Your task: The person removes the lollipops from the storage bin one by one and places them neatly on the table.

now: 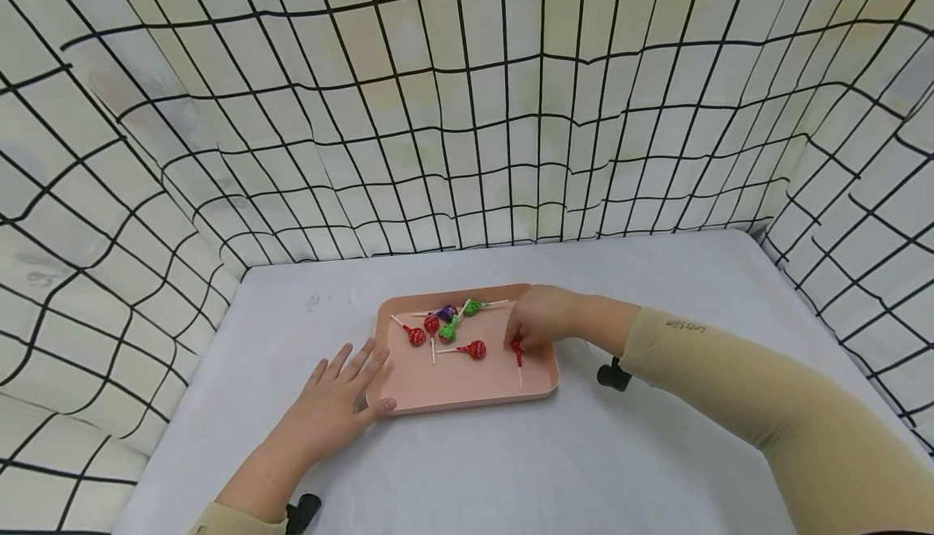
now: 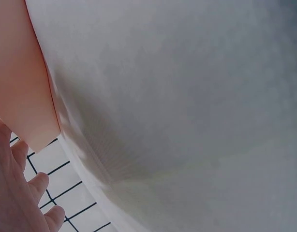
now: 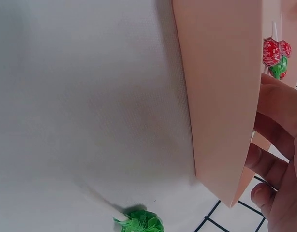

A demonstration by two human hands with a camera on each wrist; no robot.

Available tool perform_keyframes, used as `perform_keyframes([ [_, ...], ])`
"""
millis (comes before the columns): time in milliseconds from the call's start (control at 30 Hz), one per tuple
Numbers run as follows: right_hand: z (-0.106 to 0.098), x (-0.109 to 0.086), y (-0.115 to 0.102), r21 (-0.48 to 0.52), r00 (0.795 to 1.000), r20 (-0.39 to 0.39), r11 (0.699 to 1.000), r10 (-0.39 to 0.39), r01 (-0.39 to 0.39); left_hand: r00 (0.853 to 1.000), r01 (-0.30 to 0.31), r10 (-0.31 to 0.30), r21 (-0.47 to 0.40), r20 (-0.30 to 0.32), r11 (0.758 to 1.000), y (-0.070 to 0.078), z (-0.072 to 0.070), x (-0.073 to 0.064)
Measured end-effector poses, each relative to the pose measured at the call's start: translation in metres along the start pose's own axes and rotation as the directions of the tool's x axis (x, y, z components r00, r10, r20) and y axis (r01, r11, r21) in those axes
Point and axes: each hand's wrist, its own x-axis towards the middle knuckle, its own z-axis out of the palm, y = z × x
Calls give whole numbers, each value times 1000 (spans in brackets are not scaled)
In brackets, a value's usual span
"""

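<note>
White tabletop point(image 1: 584, 470) under the grip, black grids standing on three sides.
Well beyond the grip rose the back wall point(image 1: 562, 16), whitish with washed-out patches of yellow and peach, and before it ran a black grid point(image 1: 541, 55) whose lines bent and wavered in places. Left of the grip, a paler side wall point(image 1: 44, 251) carried the same dark lines and a few faint grey smudges; right of it, another side wall point(image 1: 876, 219) met the back one near the table's rounded far corner. Soft light fell over everything, leaving only weak shadows on the white surface.
</note>
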Motion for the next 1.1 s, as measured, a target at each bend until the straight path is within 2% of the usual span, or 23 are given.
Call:
perform_keyframes([
  [333, 0, 3, -2, 11, 999, -11, 999, -39, 39, 1000, 0, 0, -4, -1, 1000, -2, 5, 0],
  [667, -9, 1, 1, 78, 998, -21, 995, 58, -56, 1000, 2, -2, -2, -2, 1000, -2, 3, 0],
  [967, -2, 3, 0, 19, 998, -25, 998, 57, -56, 1000, 8, -8, -9, 3, 1000, -2, 3, -1],
  [1100, 0, 3, -1, 25, 998, -22, 998, 59, -58, 1000, 12, -12, -5, 5, 1000, -3, 3, 0],
])
